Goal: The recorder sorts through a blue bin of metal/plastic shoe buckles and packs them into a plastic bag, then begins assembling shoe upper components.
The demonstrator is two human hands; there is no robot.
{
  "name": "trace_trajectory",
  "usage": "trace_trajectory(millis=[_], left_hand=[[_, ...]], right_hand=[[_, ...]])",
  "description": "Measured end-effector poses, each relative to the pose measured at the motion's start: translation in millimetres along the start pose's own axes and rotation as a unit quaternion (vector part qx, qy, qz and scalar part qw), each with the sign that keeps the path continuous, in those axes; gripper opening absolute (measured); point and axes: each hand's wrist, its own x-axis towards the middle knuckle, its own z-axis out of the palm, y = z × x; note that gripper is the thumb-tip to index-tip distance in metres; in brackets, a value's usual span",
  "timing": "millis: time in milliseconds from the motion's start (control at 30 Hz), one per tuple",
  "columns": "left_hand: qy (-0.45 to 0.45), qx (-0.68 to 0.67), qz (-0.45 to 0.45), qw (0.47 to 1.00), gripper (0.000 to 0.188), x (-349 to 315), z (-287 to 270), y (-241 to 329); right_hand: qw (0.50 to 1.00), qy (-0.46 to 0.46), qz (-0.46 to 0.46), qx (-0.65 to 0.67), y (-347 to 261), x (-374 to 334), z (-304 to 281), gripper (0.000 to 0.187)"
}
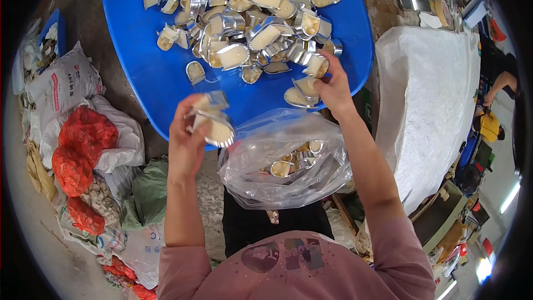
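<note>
A large blue plastic tub (139, 61) holds a heap of chrome-and-cream plastic shell parts (233, 55), each with a rounded end. Above its near left edge, my left hand (186, 139) is closed around a couple of these shell parts (219, 130), slightly blurred. My right hand (336, 91), over the tub's near right side, grips another shell part (316, 66) between thumb and fingers. More parts (300, 95) lie right by its thumb. In front of my body sits an open clear plastic bag (250, 178) with several of the same parts (281, 168) inside.
To the left are a printed white sack (69, 80), red bags (83, 139) and a green sack (147, 197). A large white woven sack (413, 100) stands close on the right. Beyond it, other people (502, 86) and cluttered shelving (444, 216) are visible.
</note>
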Motion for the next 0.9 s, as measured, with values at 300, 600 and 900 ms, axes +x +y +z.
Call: trace_trajectory(millis=[300, 600, 900], left_hand=[[-0.377, 0.174, -0.008, 0.910, 0.039, -56.9, 65.2, -17.6], [-0.275, 0.634, 0.078, 0.718, 0.050, -80.4, 71.9, -89.9], [-0.205, 0.525, 0.102, 0.820, 0.049, -75.2, 64.1, -55.3]], right_hand=[[0.991, 0.054, -0.107, 0.055, -3.7, 9.7, -19.0, 0.063], [0.995, 0.028, -0.095, -0.010, -6.2, 7.5, -24.4, 0.062], [0.974, -0.023, 0.055, 0.218, -24.0, -8.1, -26.0, 0.071]])
